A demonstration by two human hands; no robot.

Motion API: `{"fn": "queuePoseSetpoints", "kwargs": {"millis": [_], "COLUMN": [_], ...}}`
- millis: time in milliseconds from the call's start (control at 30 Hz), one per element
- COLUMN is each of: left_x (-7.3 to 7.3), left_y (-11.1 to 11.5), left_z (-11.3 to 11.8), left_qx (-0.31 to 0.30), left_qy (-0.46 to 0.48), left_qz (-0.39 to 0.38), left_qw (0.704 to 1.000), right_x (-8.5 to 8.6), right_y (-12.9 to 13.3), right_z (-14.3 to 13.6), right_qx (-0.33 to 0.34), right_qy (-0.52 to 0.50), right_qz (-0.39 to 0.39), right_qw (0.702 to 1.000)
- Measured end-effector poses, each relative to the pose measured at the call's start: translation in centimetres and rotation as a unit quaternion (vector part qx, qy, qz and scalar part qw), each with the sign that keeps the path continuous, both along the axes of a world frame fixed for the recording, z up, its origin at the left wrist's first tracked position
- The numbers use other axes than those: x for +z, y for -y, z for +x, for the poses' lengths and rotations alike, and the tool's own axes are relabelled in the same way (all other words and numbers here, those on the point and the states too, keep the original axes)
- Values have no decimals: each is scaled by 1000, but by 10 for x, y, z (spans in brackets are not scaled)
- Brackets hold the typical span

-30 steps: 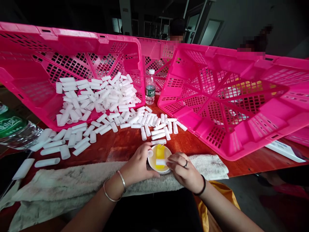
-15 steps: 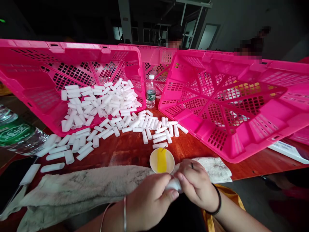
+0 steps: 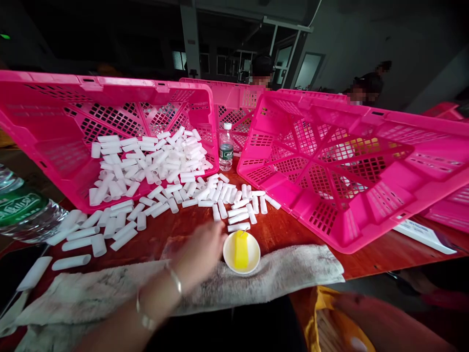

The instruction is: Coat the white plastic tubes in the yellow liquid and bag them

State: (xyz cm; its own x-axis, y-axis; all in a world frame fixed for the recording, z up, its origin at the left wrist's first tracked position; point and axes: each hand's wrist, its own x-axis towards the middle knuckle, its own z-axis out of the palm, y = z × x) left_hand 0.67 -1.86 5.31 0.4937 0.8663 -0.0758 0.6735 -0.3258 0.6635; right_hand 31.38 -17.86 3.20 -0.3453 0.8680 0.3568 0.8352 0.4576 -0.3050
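Note:
My left hand (image 3: 201, 249), smeared by motion, is over the table just left of a small white bowl (image 3: 226, 261). A yellow strip (image 3: 241, 250) lies in that bowl. Just beyond the hand are loose short white plastic tubes (image 3: 238, 218); I cannot make out whether its fingers touch one. Low on the right, my right hand (image 3: 350, 305) is blurred and in shadow at the mouth of a yellow bag (image 3: 322, 296). Its fingers are not clear. Part of a white piece (image 3: 359, 344) shows beneath that hand.
A pink crate (image 3: 47, 161) on its side spills white tubes at left; another pink crate (image 3: 340, 234) leans at right. Between them stands a small water bottle (image 3: 226, 149). A large bottle (image 3: 25, 208) is far left. A stained towel (image 3: 286, 274) lines the front edge. People sit beyond.
My hands have parted from the white tube they held together. The left moved forward and left past the bowl; the right dropped down to the yellow bag. The view shifted slightly.

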Motion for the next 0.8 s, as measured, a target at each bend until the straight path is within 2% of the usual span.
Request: {"fn": "queuePoseSetpoints", "kwargs": {"millis": [33, 67, 133, 167, 233, 300, 400, 533, 600, 667, 800], "left_x": [-4, -9, -19, -24, -31, -35, -35, -32, -30, -29, -33], "left_y": [-26, -51, -87, -98, -106, -100, -80, -69, -78, -96, -131], "left_z": [-2, -2, 2, 5, 8, 3, -16, -40, -43, -41, -25], "left_qx": [58, 85, 109, 112, 112, 105, 83, 60, 66, 62, 13], "left_qy": [-74, -96, -119, -125, -138, -149, -150, -123, -110, -103, -115], "left_qz": [57, 71, 83, 80, 75, 73, 75, 115, 159, 196, 209], "left_qw": [994, 989, 983, 983, 981, 981, 982, 984, 979, 973, 971], "right_x": [6, 11, 14, 12, 1, -12, -25, -26, -22, -17, -10], "right_y": [-21, -46, -105, -134, -183, -209, -208, -173, -153, -134, -109], "right_z": [-6, -16, -45, -61, -88, -102, -99, -65, -50, -42, -52], "right_qx": [-26, -34, -10, 10, 56, 76, 57, -36, -77, -78, 14], "right_qy": [13, 18, 4, 0, 15, 30, 37, 14, -41, -110, -187], "right_qz": [-9, -30, -55, -57, -73, -85, -86, -81, -83, -93, -145], "right_qw": [1000, 999, 998, 998, 996, 993, 994, 996, 993, 986, 972]}}
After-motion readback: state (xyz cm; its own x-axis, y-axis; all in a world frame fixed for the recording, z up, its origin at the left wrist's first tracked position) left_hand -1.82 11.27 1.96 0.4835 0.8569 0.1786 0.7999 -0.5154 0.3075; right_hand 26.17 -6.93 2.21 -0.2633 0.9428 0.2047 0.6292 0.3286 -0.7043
